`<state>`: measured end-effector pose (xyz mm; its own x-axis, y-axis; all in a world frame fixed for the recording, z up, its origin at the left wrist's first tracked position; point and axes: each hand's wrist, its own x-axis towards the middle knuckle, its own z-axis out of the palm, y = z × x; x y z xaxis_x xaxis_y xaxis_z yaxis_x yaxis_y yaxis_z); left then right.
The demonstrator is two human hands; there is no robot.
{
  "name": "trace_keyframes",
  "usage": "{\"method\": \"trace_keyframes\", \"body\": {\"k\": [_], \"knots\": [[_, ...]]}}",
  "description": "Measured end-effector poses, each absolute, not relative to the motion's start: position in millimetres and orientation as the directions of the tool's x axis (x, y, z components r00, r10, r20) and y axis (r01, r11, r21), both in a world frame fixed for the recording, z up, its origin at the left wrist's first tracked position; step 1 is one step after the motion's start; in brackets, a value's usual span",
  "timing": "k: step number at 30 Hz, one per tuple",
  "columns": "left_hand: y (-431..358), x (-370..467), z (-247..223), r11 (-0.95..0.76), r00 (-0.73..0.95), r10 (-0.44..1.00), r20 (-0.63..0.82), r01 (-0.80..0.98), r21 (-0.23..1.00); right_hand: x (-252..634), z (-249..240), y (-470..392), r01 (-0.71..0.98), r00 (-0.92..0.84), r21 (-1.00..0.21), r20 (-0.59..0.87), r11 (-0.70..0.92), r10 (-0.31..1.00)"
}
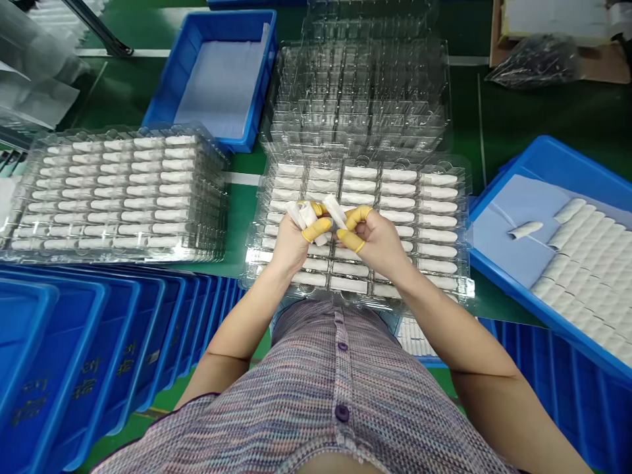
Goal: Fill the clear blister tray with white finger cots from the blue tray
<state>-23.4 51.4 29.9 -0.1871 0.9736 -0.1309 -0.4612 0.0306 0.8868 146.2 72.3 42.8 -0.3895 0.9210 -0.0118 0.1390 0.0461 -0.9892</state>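
My left hand point(292, 240) holds a small bunch of white cylindrical pieces point(302, 214) between fingers capped with yellow finger cots. My right hand point(375, 240), also in yellow cots, pinches one white piece point(336, 210) right beside the left hand's bunch. Both hands hover over a clear plastic blister tray point(444, 197) whose rows of pockets hold white pieces; part of the tray is hidden by my hands.
A filled stack of clear trays point(118, 191) lies left. Empty clear trays point(360, 92) are stacked behind. A blue bin point(553, 164) at right holds rows of white pieces; another blue bin point(197, 72) sits at the back. Nested blue bins point(74, 355) line the near edge.
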Motion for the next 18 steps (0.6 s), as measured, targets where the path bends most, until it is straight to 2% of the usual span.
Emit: {"method": "trace_keyframes", "body": {"k": [3,5,6,8,10,12,15,18], "knots": [[50.3,-24.7,27.7,0.027,-0.207,0.968,-0.145,-0.486,0.873,142.8,43.0,66.7,0.308,-0.392,-0.902,0.17,0.303,0.904],[50.5,-29.7,29.2,0.064,-0.177,0.967,-0.181,-0.521,0.851,141.3,44.8,63.2,0.216,-0.458,-0.932,0.167,0.292,0.873],[50.8,-33.2,30.6,0.084,-0.156,0.968,-0.196,-0.536,0.84,141.2,45.9,62.2,0.119,-0.482,-0.972,0.121,0.202,0.868],[51.3,-40.5,33.7,0.116,-0.115,0.97,-0.214,-0.553,0.825,141.9,48.1,61.9,-0.094,-0.524,-0.989,-0.048,-0.114,0.85],[51.2,-45.8,36.9,0.138,-0.082,0.972,-0.22,-0.56,0.817,142.9,49.8,63.3,-0.227,-0.595,-0.869,-0.234,-0.441,0.769],[50.4,-47.5,39.4,0.153,-0.054,0.974,-0.22,-0.561,0.814,142.5,50.9,64.5,-0.253,-0.677,-0.725,-0.34,-0.64,0.652],[48.9,-45.4,40.8,0.169,-0.031,0.975,-0.222,-0.548,0.82,139.2,51.6,63.3,-0.246,-0.728,-0.622,-0.388,-0.744,0.565],[49.0,-46.6,38.0,0.145,-0.098,0.965,-0.243,-0.572,0.807,141.1,51.3,64.3,-0.25,-0.702,-0.641,-0.397,-0.726,0.592]]}}
